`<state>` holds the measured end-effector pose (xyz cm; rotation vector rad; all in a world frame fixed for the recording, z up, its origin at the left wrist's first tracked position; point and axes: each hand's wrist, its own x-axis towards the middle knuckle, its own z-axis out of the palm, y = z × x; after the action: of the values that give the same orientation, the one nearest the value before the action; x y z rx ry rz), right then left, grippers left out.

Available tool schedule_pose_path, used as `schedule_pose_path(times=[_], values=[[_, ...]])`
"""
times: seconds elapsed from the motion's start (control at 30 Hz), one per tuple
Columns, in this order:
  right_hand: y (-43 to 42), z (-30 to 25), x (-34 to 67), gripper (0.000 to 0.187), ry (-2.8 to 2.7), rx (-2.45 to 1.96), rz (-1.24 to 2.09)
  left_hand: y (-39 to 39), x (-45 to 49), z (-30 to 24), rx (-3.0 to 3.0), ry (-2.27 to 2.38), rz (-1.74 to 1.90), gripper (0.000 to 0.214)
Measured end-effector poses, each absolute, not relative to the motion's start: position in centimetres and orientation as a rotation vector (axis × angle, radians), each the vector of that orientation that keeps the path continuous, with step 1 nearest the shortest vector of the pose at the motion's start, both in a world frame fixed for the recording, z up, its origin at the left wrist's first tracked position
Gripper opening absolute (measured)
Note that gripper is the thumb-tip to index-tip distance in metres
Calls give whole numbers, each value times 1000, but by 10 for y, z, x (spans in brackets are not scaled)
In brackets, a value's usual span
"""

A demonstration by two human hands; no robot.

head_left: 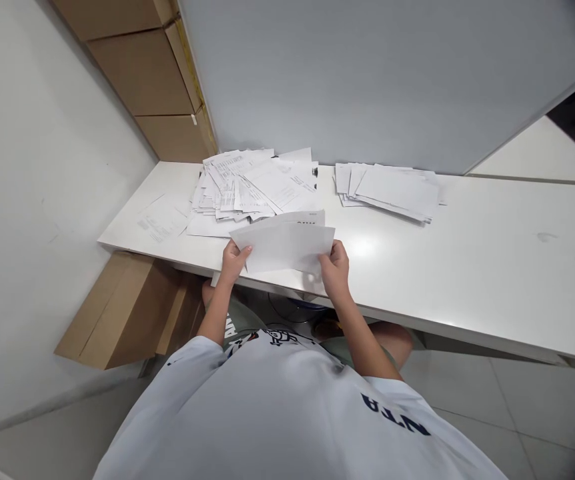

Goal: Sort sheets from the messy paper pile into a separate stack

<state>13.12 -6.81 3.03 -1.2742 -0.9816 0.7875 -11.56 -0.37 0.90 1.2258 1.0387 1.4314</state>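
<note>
My left hand (pixel 234 260) and my right hand (pixel 335 267) both grip a small sheaf of white paper sheets (pixel 285 241) just above the front edge of a white desk (pixel 467 267). Each hand pinches one lower corner, thumb on top. Behind the held sheets lies a loose, messy pile of printed papers (pixel 247 183). A neater, fanned stack of blank-side-up papers (pixel 392 190) rests farther right, near the partition. One single printed sheet (pixel 160 219) lies flat at the desk's left end.
A grey partition (pixel 377 80) rises behind the desk. Stacked cardboard boxes (pixel 147 73) stand at the back left against a white wall. A flattened cardboard box (pixel 127 310) leans under the desk's left end. The floor is pale tile.
</note>
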Motion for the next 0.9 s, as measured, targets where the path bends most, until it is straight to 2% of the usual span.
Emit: schedule_pose_path(times=[0.17,0.37,0.63,0.8,0.9], values=[[-73,32,124,21,-1075,-1259,727,-5,-118,23,1276,1049,1568,47],[-82,19,101,28,-1070,-1287,777,-10,-126,38,1455,936,1464,29],[-108,37,131,27,-1276,-1463,727,-35,-110,49,1306,1211,1493,22],[-161,39,198,32,-1196,-1590,903,-71,-87,53,1386,1097,1133,20],[-193,20,225,41,-1033,-1692,1090,-88,-66,41,1400,1047,905,35]])
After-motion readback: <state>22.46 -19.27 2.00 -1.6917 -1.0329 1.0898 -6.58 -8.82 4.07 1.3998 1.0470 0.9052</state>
